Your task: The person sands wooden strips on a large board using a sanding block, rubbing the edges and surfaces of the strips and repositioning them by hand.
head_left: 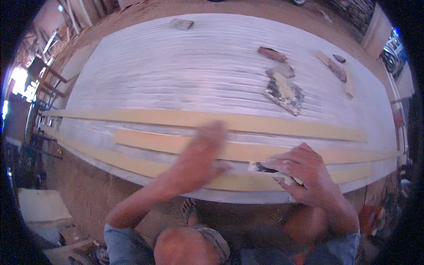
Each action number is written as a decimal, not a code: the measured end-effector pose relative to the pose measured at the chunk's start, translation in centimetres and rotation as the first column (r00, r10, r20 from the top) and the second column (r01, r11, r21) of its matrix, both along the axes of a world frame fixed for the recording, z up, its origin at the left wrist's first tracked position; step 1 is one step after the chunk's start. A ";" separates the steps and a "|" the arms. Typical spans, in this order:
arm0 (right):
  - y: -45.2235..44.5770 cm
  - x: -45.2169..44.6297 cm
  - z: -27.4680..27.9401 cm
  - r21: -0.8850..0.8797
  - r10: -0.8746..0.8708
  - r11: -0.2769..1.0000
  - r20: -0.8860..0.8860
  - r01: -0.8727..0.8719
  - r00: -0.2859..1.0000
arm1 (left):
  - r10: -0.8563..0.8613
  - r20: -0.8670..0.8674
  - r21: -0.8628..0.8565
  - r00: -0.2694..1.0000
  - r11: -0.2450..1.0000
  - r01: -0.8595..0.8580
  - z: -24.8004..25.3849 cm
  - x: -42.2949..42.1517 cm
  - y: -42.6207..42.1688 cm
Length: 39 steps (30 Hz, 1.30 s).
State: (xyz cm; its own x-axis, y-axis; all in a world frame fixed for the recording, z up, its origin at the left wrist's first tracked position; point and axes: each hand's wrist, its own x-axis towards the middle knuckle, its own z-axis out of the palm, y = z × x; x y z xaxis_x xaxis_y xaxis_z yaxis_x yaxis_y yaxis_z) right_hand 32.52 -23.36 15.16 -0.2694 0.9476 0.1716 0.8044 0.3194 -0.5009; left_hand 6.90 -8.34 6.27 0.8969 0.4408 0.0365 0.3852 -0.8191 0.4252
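The left hand (pixel 205 150), blurred, is empty, its thumb apart from the fingers, over the middle yellow strip (pixel 150 141); whether it touches is unclear. The right hand (pixel 302 167) is curled, pinching a small white-smeared dark piece (pixel 261 167) between thumb and fingers. Both forearms reach forward over the desk (pixel 145 66). The piece points left toward the left hand, above the nearest strip (pixel 247 182).

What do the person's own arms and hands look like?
Blue-grey sleeves leave the forearms bare. The right hand is ungloved, with whitish smears on its fingers; the left hand, also bare, is blurred, so finer marks are unclear.
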 end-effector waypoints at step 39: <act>0.3 -3.2 -0.5 -0.030 -0.054 0.998 -0.036 0.053 0.998 | 0.071 0.082 0.242 0.994 0.966 -0.089 0.6 -9.7 15.3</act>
